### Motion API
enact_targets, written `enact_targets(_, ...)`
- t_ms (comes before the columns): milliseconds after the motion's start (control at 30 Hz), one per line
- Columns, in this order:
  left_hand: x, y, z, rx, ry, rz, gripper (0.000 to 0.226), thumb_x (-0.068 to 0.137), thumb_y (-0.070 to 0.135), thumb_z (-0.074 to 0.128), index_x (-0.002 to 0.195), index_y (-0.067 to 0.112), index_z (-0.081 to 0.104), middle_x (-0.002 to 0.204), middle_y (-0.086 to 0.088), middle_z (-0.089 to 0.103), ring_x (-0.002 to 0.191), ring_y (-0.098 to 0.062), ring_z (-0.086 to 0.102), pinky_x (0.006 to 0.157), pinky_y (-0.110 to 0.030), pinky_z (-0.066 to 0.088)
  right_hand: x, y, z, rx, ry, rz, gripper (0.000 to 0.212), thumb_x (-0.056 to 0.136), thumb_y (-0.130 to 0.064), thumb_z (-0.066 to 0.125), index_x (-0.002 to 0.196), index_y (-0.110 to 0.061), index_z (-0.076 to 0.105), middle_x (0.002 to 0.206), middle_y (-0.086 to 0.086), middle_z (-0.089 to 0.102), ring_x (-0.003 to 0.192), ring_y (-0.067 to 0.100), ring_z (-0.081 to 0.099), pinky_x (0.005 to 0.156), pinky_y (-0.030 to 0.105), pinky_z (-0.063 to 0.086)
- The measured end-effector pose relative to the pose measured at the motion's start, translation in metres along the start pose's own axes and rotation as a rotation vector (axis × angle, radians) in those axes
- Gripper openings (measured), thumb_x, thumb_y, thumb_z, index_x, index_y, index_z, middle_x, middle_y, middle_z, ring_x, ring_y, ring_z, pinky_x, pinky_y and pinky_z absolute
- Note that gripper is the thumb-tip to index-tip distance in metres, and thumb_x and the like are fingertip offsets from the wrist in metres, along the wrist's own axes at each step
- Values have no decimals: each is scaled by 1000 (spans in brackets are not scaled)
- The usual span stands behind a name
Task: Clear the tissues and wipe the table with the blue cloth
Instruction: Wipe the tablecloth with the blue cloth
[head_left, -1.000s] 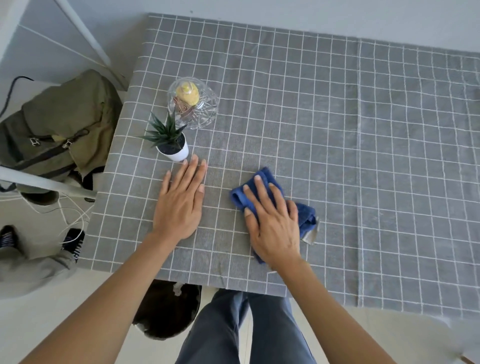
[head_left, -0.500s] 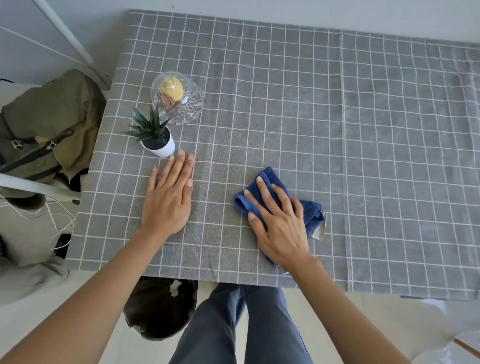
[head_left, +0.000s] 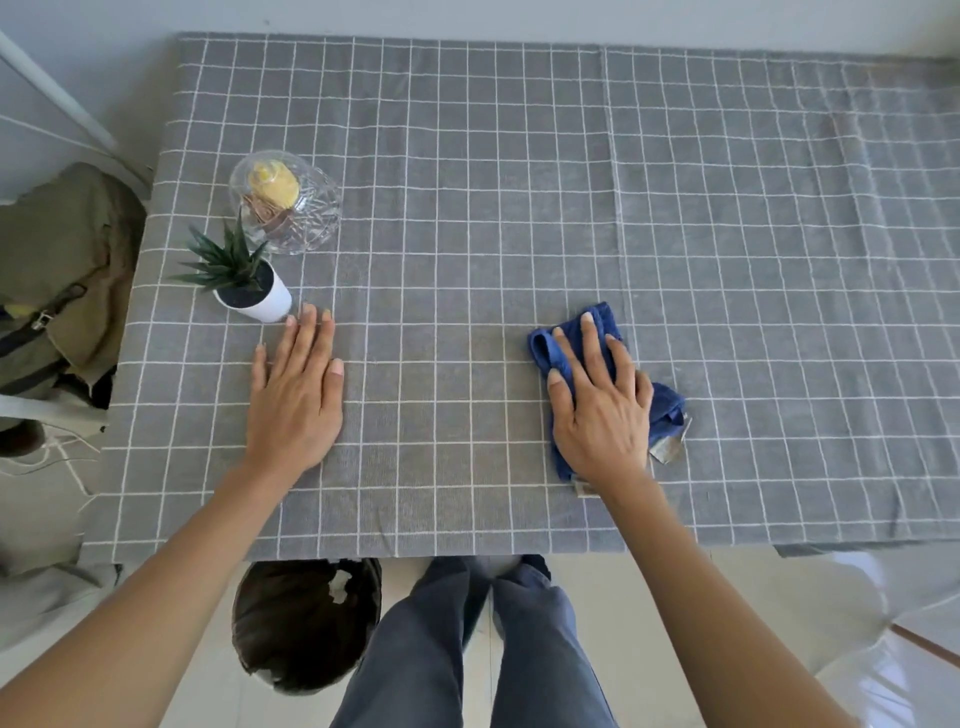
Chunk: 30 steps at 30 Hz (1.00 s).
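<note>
Blue cloth (head_left: 660, 405) under flat right hand (head_left: 602, 410); potted plant (head_left: 249, 286) by flat left hand (head_left: 296, 400).

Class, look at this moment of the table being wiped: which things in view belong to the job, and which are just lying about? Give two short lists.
Part of the job:
blue cloth
right hand, pressing flat on the cloth
left hand, flat on the tablecloth
grey checked tablecloth
dark bin below the table edge

Just lying about:
potted plant
glass dome
green backpack

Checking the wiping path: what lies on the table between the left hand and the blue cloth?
Nothing: in the head view only bare grey checked tablecloth lies between the left hand and the blue cloth.
</note>
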<state>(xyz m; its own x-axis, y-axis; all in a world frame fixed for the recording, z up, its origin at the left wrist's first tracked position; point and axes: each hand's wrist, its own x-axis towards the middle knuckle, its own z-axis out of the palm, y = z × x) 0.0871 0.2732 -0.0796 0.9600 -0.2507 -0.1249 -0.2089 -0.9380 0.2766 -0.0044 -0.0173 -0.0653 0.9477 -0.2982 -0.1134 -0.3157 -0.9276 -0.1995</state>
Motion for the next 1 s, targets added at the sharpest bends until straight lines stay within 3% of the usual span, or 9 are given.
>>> enact_targets(300, 31, 113, 32, 9, -20, 85, 55, 101, 41, 4, 151, 23, -8, 158, 1, -17, 146, -15, -15, 118, -44, -13, 3, 4, 2, 23, 28, -29, 53, 98, -46, 20, 148, -32, 31, 159, -6, 16, 142, 24, 23, 108, 41, 17)
enact_targets(500, 32, 176, 51, -23, 10, 129, 53, 102, 33, 10, 154, 21, 3, 161, 1, -5, 149, -16, -7, 120, -46, -6, 8, 13, 3, 52, 51, -54, 55, 97, -46, 19, 146, -29, 35, 158, -6, 20, 139, 26, 27, 105, 43, 22)
enact_targets(700, 32, 173, 57, -12, 28, 126, 53, 102, 34, 9, 154, 24, 1, 162, 4, -5, 148, -13, -7, 120, -46, -4, 48, 72, -15, 92, 95, 247, 56, 95, -45, 20, 148, -31, 29, 160, -10, 13, 141, 27, 19, 109, 47, 17)
enact_targets(767, 32, 174, 57, -7, 34, 123, 53, 102, 33, 10, 154, 24, 2, 162, 4, -3, 149, -14, -6, 120, -46, -3, 47, 65, -15, 110, 100, 164, 54, 96, -45, 22, 148, -32, 29, 159, -11, 15, 141, 25, 19, 108, 46, 17)
enact_targets(900, 32, 174, 56, 8, 37, 118, 54, 100, 35, 6, 153, 25, 3, 162, 4, -2, 149, -13, -4, 120, -45, -3, 30, 51, -10, 65, 51, -194, 49, 98, -43, 31, 145, -30, 38, 156, -11, 25, 138, 22, 26, 103, 45, 23)
enact_targets(1000, 31, 176, 55, 8, 30, 118, 54, 100, 35, 4, 153, 25, 1, 161, 5, -4, 148, -13, -6, 120, -44, -6, 50, 72, -16, 48, 60, -101, 50, 98, -43, 28, 146, -30, 37, 157, -11, 23, 139, 24, 25, 105, 44, 22)
